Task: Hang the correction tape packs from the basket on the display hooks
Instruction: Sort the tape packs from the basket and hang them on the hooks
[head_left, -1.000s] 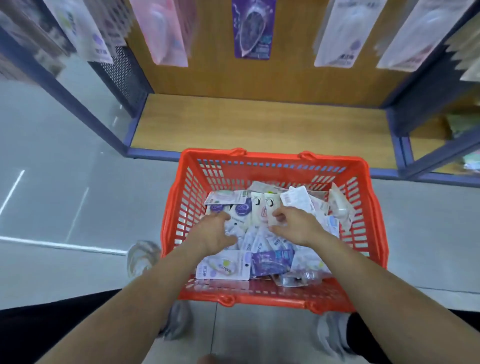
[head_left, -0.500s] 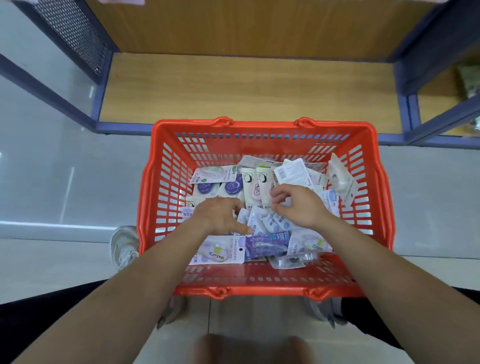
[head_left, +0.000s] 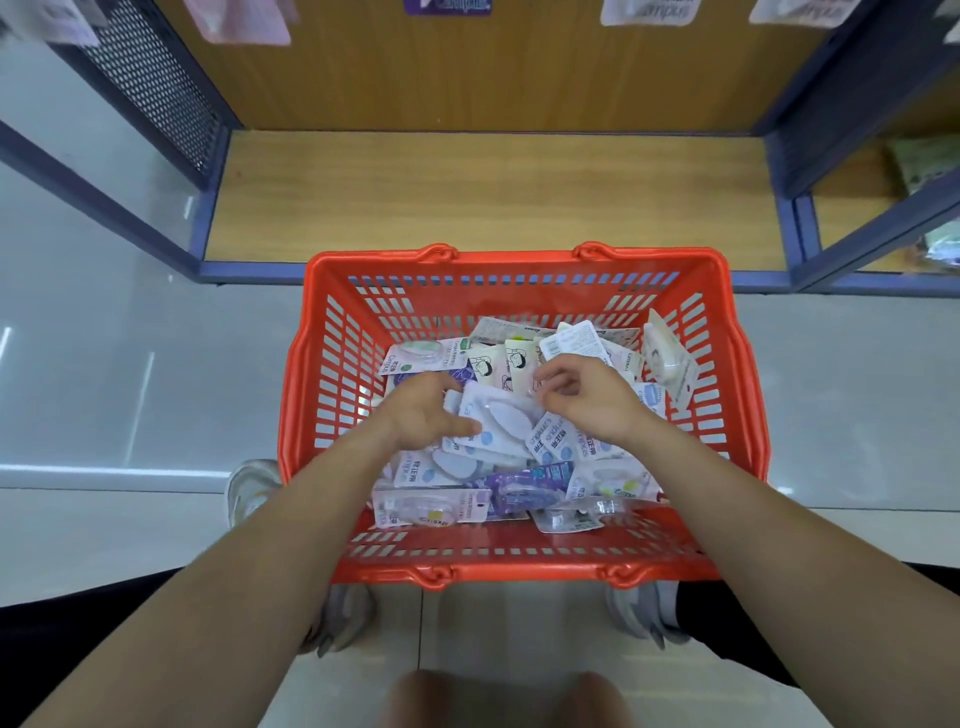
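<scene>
Lying pinched between left hand (head_left: 423, 415) and right hand (head_left: 589, 402) fingers (head_left: 555, 370), white pack (head_left: 498, 423) (inside basket (head_left: 519, 261)).

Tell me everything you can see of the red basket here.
The basket is orange-red plastic, rectangular, with slotted walls and bottom, a solid rim and handle clips on its near and far edges. It stands upright on the pale floor before the wooden shelf, holding a loose heap of packs. The left hand and right hand reach inside among them.

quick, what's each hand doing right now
left hand: holds the white pack by its edge
right hand: fingers curled at that pack's corner; grip cannot be told
</scene>
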